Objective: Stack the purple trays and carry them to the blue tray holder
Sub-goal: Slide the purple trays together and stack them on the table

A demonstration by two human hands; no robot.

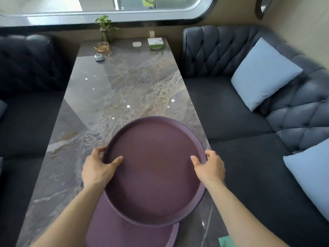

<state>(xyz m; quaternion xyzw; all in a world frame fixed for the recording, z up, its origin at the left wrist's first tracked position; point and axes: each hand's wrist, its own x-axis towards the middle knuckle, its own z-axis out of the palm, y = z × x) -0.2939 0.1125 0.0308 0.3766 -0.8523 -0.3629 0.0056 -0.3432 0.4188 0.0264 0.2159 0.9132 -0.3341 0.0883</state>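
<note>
The long grey marble-look table (114,97) carries both trays at its near end. My round purple plastic tray (154,175) overlaps a second purple tray (124,232) beneath. It looks stiff, light and smooth-rimmed, so opposite edges suit it best. My left hand (99,168) and right hand (210,166) each clasp its rim, thumbs inside

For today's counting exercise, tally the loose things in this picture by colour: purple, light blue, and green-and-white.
Purple: 2, the round purple plastic tray held in both hands and the purple plastic tray under it.
Light blue: 2, the upper cushion and the lower cushion.
Green-and-white: 1, the cardboard box.
Total: 5
</note>
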